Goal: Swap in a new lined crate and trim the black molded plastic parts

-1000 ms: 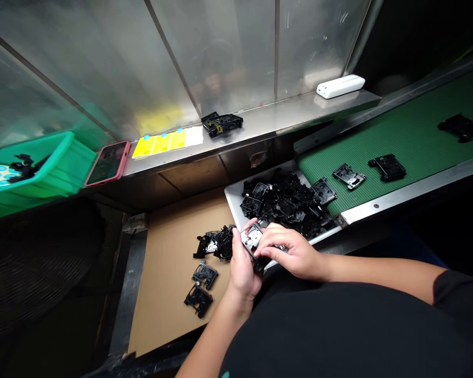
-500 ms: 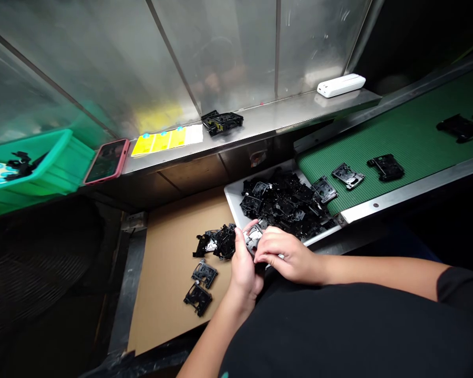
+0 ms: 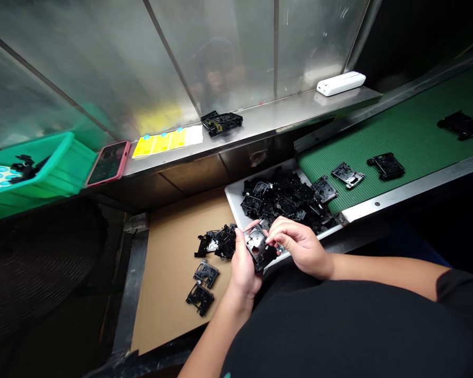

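Note:
In my left hand (image 3: 245, 268) is a black plastic frame part with a silver metal plate (image 3: 257, 242), gripped between thumb and fingers. My right hand (image 3: 299, 245) is at the part's right edge, its thumb and fingertips pinched together. What sits between those fingertips is too small or hidden to make out. Just beyond both hands, a white tray (image 3: 233, 202) holds a heap of similar black parts (image 3: 287, 197). To the left of my left hand, a cluster of black parts (image 3: 220, 241) lies on brown cardboard (image 3: 169, 278), with two separate parts (image 3: 200, 298) nearer me.
A green conveyor belt (image 3: 418, 136) carries several black parts toward the tray. On the metal ledge (image 3: 260, 118) are a white device (image 3: 341, 84), a black part (image 3: 221, 123), yellow labels (image 3: 161, 143) and a pink-cased phone (image 3: 109, 164). A green bin (image 3: 63, 163) stands at the left.
My right hand has drawn slightly up and right, uncovering more of the part. The part in my left hand now shows its metal plate more fully.

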